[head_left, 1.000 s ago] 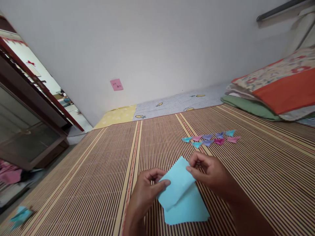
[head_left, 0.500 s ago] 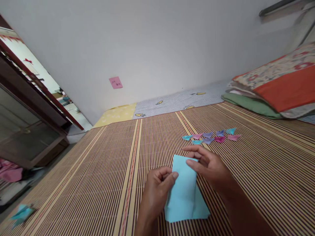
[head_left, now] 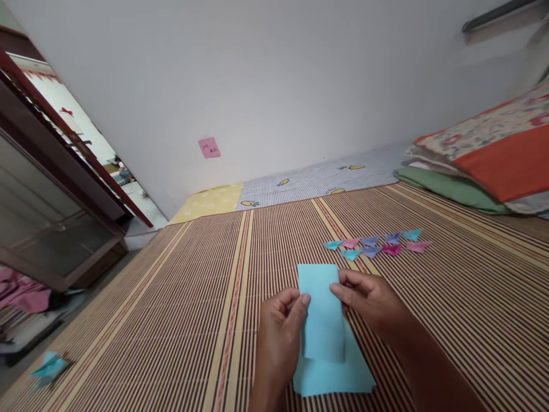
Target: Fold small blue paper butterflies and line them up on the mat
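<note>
A light-blue paper rectangle (head_left: 322, 320) is held upright between my two hands. My left hand (head_left: 283, 326) pinches its left edge between thumb and fingers. At the upper right edge, my right hand (head_left: 369, 297) grips it, thumb in front and fingers behind. Beneath and behind its lower end, more light-blue paper (head_left: 334, 380) lies on the striped mat (head_left: 197, 309). Beyond my hands, several small folded paper pieces (head_left: 371, 241) in blue, pink and purple stand in two rows.
A blue folded paper piece (head_left: 49, 368) sits at the far lower left. Folded bedding (head_left: 493, 166) is stacked at the right. A pink note (head_left: 209, 147) is stuck to the wall. Pink cloth (head_left: 26, 289) lies beyond the mat's left edge.
The held paper has risen away from the paper below it and is straighter. My right hand's fingers have closed on its right edge. The view has shifted slightly.
</note>
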A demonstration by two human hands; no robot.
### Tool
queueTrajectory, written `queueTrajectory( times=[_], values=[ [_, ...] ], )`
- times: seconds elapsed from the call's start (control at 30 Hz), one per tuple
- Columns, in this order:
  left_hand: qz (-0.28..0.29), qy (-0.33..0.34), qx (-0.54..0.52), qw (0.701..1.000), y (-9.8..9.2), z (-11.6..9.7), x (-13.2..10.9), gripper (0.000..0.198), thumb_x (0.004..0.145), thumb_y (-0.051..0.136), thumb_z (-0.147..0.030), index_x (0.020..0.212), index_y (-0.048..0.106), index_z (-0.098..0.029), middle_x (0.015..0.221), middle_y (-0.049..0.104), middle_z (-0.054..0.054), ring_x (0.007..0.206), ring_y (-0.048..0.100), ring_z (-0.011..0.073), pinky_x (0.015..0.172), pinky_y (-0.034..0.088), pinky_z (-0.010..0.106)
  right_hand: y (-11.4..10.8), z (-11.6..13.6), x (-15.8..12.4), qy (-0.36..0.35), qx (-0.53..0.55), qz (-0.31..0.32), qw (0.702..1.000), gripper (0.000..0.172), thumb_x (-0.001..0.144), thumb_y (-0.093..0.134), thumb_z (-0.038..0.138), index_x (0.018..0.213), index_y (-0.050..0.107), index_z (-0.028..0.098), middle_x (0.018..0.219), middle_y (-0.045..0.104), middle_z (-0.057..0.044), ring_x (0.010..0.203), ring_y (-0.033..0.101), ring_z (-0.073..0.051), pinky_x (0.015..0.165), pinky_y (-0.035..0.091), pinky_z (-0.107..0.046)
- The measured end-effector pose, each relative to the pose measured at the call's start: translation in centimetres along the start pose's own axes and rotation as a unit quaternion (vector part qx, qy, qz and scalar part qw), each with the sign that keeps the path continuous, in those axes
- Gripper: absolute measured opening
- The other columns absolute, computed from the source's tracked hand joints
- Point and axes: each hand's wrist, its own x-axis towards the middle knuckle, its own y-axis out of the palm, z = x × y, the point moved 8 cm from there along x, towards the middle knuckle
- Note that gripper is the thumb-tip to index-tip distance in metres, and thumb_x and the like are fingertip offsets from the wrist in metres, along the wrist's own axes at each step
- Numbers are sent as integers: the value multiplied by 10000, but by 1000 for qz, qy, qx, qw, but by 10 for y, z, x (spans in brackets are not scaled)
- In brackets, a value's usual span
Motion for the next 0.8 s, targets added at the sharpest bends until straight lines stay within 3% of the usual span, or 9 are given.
queueTrajectory(
  times=[0.57,0.8],
  values=[
    [-1,1,2,1000,4,-1,-1,328,839,695,-444,723,655,-140,631,527,-9,575,416,112,527,336,220,-8,-1,1,-41,-43,-43,997,337,849,698,479,705,589,195,666,477,27,608,431,-134,541,349,-259],
    [28,-12,1,1000,9,6,-3,347,885,649,-446,705,593,-154,643,501,-7,591,388,121,540,313,247,-5,4,0,-32,-35,-36,998,402,952,562,508,682,511,214,642,385,26,591,365,-137,530,305,-282]
  ],
)
